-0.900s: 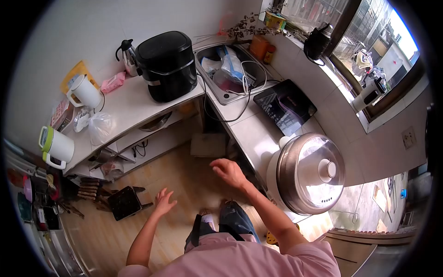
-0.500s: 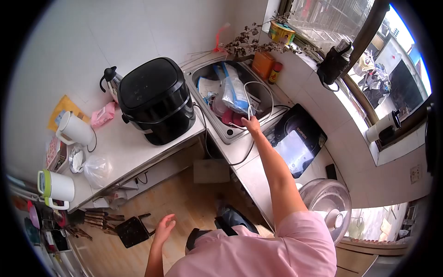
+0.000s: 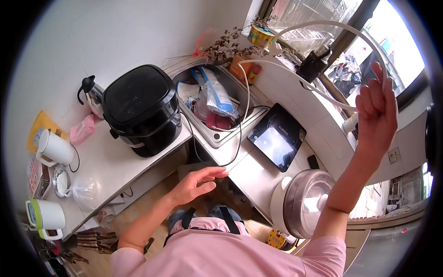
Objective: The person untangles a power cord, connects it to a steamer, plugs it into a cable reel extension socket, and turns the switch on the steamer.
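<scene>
My right hand is raised at the right by the window, its fingers closed around a white cord. One length of the cord arcs over the window to a white plug-like end. The other length runs back down into the metal sink. In the sink lie a blue-and-white plastic package and a dark red item. My left hand is open with fingers stretched out, above the floor gap by the counter's front edge, holding nothing.
A large black lidded appliance stands left of the sink, its black cord looping over the counter edge. Right of the sink are an induction cooker and a clear-lidded round pot. A tin sits on the sill beside dried branches.
My right hand has risen from the sink's front edge toward the window, pulling the white cord out in a wide loop. My left hand has moved up and right toward the counter edge.
</scene>
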{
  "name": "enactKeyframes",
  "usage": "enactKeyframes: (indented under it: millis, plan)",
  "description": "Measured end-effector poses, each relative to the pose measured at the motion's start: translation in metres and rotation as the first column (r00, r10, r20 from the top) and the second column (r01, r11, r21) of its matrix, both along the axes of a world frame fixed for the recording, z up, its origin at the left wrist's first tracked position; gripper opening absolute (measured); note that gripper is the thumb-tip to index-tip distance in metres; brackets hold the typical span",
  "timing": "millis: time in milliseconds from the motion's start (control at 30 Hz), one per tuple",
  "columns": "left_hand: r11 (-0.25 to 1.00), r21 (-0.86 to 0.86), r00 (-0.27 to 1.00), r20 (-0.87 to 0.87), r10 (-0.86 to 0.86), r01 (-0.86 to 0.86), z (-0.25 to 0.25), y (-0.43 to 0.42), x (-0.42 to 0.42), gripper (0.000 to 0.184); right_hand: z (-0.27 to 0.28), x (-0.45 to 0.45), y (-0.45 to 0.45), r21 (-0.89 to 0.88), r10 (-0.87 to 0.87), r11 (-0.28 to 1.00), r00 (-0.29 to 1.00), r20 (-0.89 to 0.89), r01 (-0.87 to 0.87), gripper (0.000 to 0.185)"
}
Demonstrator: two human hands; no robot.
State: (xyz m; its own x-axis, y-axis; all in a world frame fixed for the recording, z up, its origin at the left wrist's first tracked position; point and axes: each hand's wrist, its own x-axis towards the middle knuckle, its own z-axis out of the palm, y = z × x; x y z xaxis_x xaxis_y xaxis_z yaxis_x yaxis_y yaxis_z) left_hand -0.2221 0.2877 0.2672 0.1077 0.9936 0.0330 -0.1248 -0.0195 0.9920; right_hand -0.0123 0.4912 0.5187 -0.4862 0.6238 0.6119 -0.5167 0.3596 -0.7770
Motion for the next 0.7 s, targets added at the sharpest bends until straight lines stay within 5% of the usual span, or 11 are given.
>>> enactKeyframes:
  millis: [100,167,333,400,433,467,533,600,633,667,700]
  plan:
    - [0.980,0.146,0.841,0.507,-0.189,0.132,0.018,0.027,0.017,0.090,-0.008,0.070,-0.097,-0.015,0.187,0.982,0.981,0.057,-0.186,0.025]
    - [0.973,0.026,0.594,0.788,-0.161,0.230,0.007,0.044,0.022,0.098,-0.025,0.110,-0.164,0.060,-0.059,0.997,0.995,0.078,0.055,0.026]
    - [0.917,-0.216,0.229,0.963,0.143,0.336,-0.038,0.057,0.077,0.089,-0.065,0.201,-0.308,0.135,-0.342,0.940,0.878,0.335,0.314,0.034]
    - [0.911,-0.361,0.180,0.927,0.328,0.197,-0.080,0.086,0.077,0.057,-0.101,0.253,-0.377,0.285,-0.749,0.663,0.615,0.248,0.692,0.034]
    - [0.931,-0.268,0.151,0.960,0.237,0.248,-0.086,0.092,0.063,0.055,-0.115,0.281,-0.424,0.369,-0.866,0.493,0.406,0.290,0.788,0.016]
    - [0.931,-0.292,0.212,0.946,0.246,0.220,-0.089,0.106,0.053,0.049,-0.134,0.309,-0.473,0.467,-0.939,0.299,0.170,0.298,0.832,0.007]
    - [0.942,-0.329,0.534,0.809,0.247,0.064,-0.079,0.117,0.048,0.041,-0.181,0.399,-0.572,-0.231,-0.893,0.214,0.286,0.346,0.949,0.010]
    - [0.870,-0.435,0.820,0.394,0.416,-0.232,-0.081,0.120,0.072,0.061,-0.181,0.399,-0.589,-0.157,-0.796,0.404,0.431,0.425,0.901,0.019]
    - [0.860,-0.472,0.923,0.207,0.323,-0.195,-0.138,0.115,0.085,0.073,-0.171,0.389,-0.593,-0.143,-0.724,0.496,0.499,0.477,0.857,0.023]
    - [0.852,-0.496,0.979,0.017,0.203,-0.168,-0.192,0.114,0.098,0.087,-0.173,0.381,-0.593,-0.126,-0.652,0.588,0.560,0.512,0.799,0.028]
    - [0.724,-0.587,0.931,-0.255,0.261,-0.364,-0.201,0.093,0.134,0.096,-0.180,0.381,-0.593,-0.095,-0.714,0.560,0.537,0.448,0.823,0.026]
